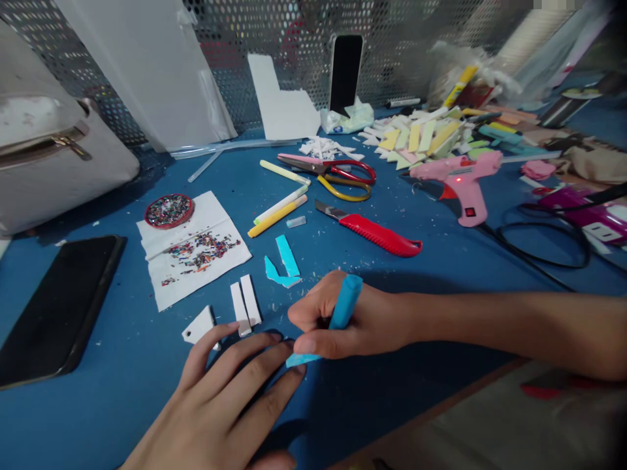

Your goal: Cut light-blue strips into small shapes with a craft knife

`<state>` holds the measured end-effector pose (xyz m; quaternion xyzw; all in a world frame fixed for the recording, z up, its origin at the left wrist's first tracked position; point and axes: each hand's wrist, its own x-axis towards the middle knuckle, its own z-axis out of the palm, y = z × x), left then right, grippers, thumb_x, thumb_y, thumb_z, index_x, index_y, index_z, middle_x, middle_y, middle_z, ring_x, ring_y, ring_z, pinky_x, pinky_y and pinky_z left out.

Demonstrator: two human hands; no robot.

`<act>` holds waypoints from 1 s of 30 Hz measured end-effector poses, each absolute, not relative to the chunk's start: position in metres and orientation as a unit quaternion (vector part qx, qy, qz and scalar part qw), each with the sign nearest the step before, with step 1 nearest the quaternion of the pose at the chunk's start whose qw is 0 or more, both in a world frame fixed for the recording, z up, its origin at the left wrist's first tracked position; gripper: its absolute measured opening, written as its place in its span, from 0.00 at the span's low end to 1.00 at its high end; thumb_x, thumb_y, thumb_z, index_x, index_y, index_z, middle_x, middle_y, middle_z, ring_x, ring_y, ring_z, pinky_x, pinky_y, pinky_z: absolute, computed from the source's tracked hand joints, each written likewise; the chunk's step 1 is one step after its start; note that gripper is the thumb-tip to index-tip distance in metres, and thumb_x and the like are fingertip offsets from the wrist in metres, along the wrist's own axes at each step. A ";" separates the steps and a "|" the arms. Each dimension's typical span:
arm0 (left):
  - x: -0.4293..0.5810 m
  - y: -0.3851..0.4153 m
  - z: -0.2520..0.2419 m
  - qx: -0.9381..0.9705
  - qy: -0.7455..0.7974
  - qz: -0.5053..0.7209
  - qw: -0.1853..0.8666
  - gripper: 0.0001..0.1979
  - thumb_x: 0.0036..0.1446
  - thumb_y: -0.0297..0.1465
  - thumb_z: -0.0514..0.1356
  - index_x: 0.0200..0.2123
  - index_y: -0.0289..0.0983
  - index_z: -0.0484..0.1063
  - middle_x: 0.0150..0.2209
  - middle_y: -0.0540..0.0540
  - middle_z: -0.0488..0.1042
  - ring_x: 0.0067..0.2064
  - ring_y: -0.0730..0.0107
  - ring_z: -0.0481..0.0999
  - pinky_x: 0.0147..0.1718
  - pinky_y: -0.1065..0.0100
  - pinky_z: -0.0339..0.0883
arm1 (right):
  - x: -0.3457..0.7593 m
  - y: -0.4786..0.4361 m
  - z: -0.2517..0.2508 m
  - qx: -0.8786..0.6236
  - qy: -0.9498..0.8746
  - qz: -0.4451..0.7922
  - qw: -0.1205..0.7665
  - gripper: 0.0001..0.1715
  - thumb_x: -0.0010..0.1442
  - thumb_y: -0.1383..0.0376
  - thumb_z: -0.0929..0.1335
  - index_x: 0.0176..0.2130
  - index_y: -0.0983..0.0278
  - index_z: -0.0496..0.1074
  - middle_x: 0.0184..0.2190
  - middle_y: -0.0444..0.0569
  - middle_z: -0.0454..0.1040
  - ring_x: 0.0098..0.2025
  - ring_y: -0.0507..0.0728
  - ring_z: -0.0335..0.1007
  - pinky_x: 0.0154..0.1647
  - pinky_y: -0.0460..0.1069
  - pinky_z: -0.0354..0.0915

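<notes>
My right hand (pixel 353 326) grips a thick blue marker (pixel 345 301), its upper end tilted up and its tip hidden behind the fingers. Beneath that hand lies a small light-blue piece (pixel 302 360), partly covered. With fingers spread, my left hand (pixel 240 391) rests on the table, its fingertips touching or right beside the blue piece. Two white strips (pixel 245 301) and a white angular piece with a hole (pixel 198 326) lie just past the left fingers. Farther off are cut blue pieces (pixel 288 256), one straight and one bent.
A red box cutter (pixel 379 235) with its blade out, scissors (pixel 343 175) and a pink glue gun (pixel 460 176) with a lit light lie beyond my hands. Paper with bead-like bits (pixel 206 228) and a black phone (pixel 59 307) are at left. Foam scraps (pixel 416 137) are piled behind.
</notes>
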<state>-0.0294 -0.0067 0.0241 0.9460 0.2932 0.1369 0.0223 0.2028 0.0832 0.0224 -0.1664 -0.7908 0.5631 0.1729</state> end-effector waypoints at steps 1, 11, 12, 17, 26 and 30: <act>-0.029 -0.007 0.024 0.945 0.295 0.137 0.021 0.23 0.65 0.46 0.52 0.56 0.41 0.69 0.52 0.49 0.74 0.60 0.64 0.62 0.66 0.56 0.33 | 0.203 0.083 0.023 -0.169 -0.789 0.565 0.171 0.24 0.65 0.58 0.67 0.24 0.65 0.56 0.21 0.37 0.54 0.25 0.47 0.49 0.25 0.44 0.48; -0.030 -0.007 0.023 0.947 0.293 0.132 0.022 0.23 0.66 0.47 0.52 0.57 0.41 0.69 0.52 0.49 0.74 0.60 0.63 0.61 0.66 0.56 0.33 | 0.203 0.084 0.023 -0.179 -0.796 0.555 0.164 0.23 0.65 0.56 0.66 0.25 0.65 0.57 0.23 0.38 0.55 0.26 0.47 0.50 0.26 0.44 0.48; -0.030 -0.007 0.023 0.947 0.291 0.132 0.023 0.23 0.66 0.47 0.52 0.57 0.41 0.69 0.52 0.49 0.74 0.60 0.63 0.61 0.66 0.56 0.32 | 0.203 0.084 0.023 -0.176 -0.799 0.552 0.163 0.23 0.65 0.56 0.66 0.25 0.65 0.56 0.22 0.38 0.54 0.25 0.47 0.50 0.26 0.44 0.48; -0.030 -0.006 0.024 0.947 0.292 0.135 0.022 0.23 0.65 0.47 0.52 0.56 0.41 0.69 0.52 0.49 0.75 0.60 0.64 0.61 0.66 0.56 0.32 | 0.204 0.084 0.023 -0.179 -0.793 0.558 0.165 0.22 0.65 0.57 0.67 0.26 0.65 0.57 0.23 0.38 0.56 0.26 0.47 0.51 0.26 0.44 0.48; -0.030 -0.007 0.023 0.945 0.294 0.139 0.021 0.22 0.65 0.46 0.53 0.57 0.41 0.69 0.52 0.50 0.74 0.60 0.64 0.62 0.66 0.56 0.33 | 0.203 0.084 0.024 -0.178 -0.789 0.562 0.174 0.22 0.65 0.58 0.67 0.25 0.66 0.57 0.22 0.38 0.55 0.25 0.46 0.49 0.25 0.44 0.48; -0.030 -0.007 0.023 0.947 0.290 0.135 0.018 0.22 0.66 0.46 0.52 0.56 0.41 0.69 0.52 0.49 0.74 0.60 0.64 0.61 0.66 0.56 0.32 | 0.203 0.083 0.023 -0.180 -0.789 0.561 0.173 0.22 0.65 0.59 0.67 0.25 0.66 0.57 0.22 0.37 0.55 0.25 0.46 0.49 0.26 0.43 0.48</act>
